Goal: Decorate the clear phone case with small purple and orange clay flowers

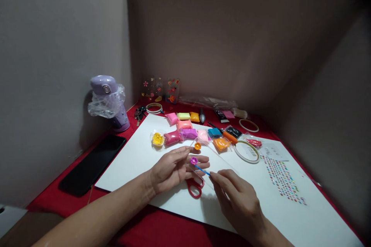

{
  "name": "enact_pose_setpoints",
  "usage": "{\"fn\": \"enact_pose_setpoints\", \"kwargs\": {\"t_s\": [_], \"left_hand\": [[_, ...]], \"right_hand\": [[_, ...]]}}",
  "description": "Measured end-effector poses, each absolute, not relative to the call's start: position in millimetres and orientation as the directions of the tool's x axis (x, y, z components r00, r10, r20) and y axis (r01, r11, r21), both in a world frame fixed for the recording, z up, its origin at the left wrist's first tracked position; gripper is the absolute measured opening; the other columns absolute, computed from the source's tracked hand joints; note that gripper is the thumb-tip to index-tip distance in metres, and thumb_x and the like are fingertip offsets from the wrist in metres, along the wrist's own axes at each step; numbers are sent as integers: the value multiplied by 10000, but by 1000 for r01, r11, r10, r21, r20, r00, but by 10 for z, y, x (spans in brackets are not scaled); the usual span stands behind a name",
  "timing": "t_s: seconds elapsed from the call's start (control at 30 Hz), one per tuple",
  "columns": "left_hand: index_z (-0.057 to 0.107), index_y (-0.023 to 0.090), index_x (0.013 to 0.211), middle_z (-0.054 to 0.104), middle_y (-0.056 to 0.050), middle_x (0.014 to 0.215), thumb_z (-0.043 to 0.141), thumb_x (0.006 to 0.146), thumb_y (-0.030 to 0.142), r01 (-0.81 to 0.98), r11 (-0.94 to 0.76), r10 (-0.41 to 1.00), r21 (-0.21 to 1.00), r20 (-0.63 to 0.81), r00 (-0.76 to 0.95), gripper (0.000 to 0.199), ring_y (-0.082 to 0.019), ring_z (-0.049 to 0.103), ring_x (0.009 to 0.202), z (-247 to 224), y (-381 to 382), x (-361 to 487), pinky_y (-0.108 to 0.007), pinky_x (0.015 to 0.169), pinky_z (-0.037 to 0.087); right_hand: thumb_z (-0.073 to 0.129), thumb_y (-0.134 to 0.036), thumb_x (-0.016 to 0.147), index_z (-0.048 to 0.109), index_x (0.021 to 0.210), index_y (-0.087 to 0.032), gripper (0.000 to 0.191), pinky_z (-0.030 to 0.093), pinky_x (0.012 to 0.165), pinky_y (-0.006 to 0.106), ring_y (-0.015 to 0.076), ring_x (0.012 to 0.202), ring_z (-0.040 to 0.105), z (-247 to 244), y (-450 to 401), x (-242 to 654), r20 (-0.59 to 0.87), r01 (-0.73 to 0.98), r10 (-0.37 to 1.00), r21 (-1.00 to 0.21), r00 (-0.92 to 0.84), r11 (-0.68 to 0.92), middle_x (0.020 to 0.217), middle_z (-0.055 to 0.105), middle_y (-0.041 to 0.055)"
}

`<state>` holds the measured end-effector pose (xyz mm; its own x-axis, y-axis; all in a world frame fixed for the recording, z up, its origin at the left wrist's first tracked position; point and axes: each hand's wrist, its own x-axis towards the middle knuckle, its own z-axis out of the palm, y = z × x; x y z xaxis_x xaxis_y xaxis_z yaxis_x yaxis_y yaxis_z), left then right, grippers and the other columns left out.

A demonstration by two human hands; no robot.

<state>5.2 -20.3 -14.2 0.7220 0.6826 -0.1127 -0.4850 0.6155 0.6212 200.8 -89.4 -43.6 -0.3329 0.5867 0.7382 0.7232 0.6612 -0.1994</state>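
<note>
My left hand (176,168) is turned palm up with its fingers stretched out. A small purple clay flower (194,161) sits over its fingers; whether it rests on them or on the tool tip I cannot tell. My right hand (236,197) pinches a thin blue modelling tool (202,170), whose tip touches the flower. Just beyond the left index fingertip is a small orange flower (197,146), touching or very close to it. Red-handled scissors (194,189) lie beneath the left hand, their blades mostly hidden.
Several clay packets (172,137) lie across the white board (133,162), near a yellow flower (158,139). Right are white hoops (247,152), an orange-handled tool (229,137) and a gem sticker sheet (284,181). Left are a black phone (92,164) and a purple bottle (120,119).
</note>
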Motion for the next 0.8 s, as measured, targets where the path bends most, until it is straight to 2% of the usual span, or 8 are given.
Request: {"fn": "enact_pose_setpoints", "kwargs": {"t_s": [0.23, 0.8], "left_hand": [[538, 99, 1055, 631, -174, 1044, 532, 887, 226, -492, 610, 683, 621, -98, 724, 211, -269, 617, 1012, -172, -191, 47, -466, 946, 412], [536, 97, 1035, 635, -178, 1046, 465, 921, 203, -478, 612, 697, 630, -144, 702, 171, -278, 635, 1003, -166, -184, 49, -470, 943, 422]], "right_hand": [[541, -17, 849, 601, 1047, -134, 238, 447, 577, 260, 149, 687, 556, -451, -902, 2026, 720, 725, 612, -225, -327, 652, 809, 588, 81], [539, -5, 845, 603, 1037, -125, 235, 446, 579, 261, 154, 692, 566, -449, -892, 2013, 721, 733, 612, -216, -326, 645, 807, 593, 89]]}}
